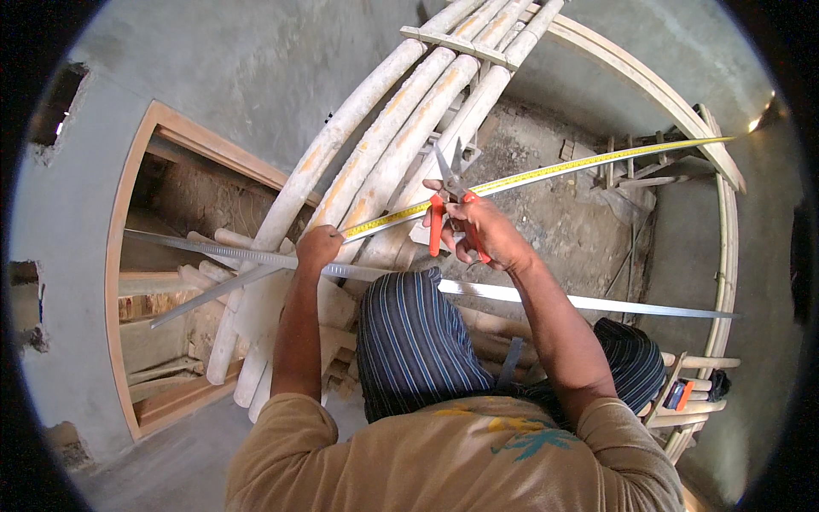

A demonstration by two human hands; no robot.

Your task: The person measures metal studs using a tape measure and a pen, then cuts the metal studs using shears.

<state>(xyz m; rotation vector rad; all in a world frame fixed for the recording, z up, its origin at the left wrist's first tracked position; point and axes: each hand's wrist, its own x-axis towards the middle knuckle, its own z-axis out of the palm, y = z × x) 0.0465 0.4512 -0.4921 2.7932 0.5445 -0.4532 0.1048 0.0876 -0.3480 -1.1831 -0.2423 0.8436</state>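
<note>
My left hand [320, 247] is closed around the near end of a yellow measuring tape [597, 160], which runs off to the far right. A pale metal strip seems to lie along the tape's lower edge. In my right hand [495, 232] is a pair of tin snips [454, 186] with red handles, fingers around the grips. Their blades stand apart and point away from me, just above the tape. Across my lap, below both hands, lies a long silver metal channel [589, 303]; its perforated part [213, 249] reaches left past my left forearm.
Thick wooden poles [375, 141] tied by a crosspiece [461, 45] form a platform over a rough floor far below. A wooden door frame [119, 282] stands left. A curved plank [648, 81] crosses far right. An orange-and-black object [680, 395] sits on poles near right.
</note>
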